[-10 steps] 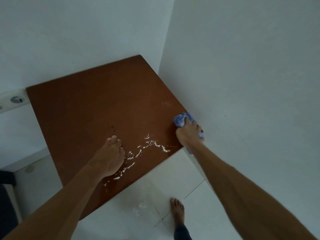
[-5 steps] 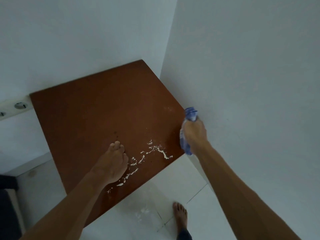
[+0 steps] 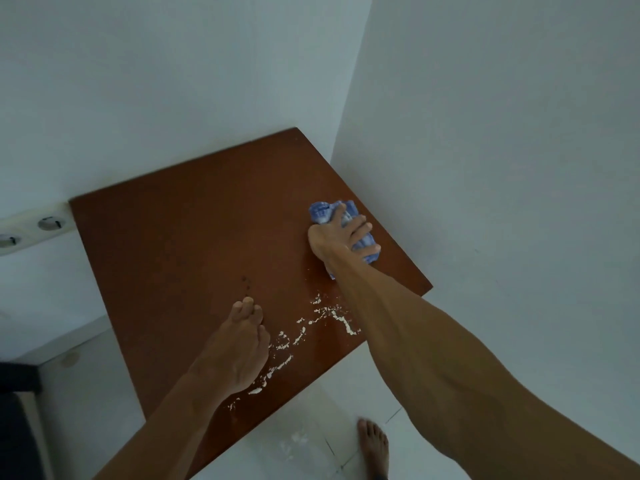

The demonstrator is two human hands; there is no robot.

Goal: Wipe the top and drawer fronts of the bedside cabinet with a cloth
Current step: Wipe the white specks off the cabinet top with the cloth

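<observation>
Cabinet top, brown and bare, fills the middle of the view and sits in the corner between two pale walls. Nearest to the camera a bare foot stands on the white tiled floor, just in front of the cabinet's near edge. A little farther, the left hand rests on the top close to this near edge, palm down, fingers pressed together and pointing away; it holds nothing. To its right a line of white chipped patches runs across the wood, from beside the left hand to under the right forearm. Farther again, near the right edge of the top, the right hand presses down on a crumpled blue and white cloth, with the fingers spread over it and curled around it. The cloth lies on the wood, and it shows beyond the fingertips and beside the wrist. At the far left a white socket strip is on the wall, touching the back left corner of the top.
</observation>
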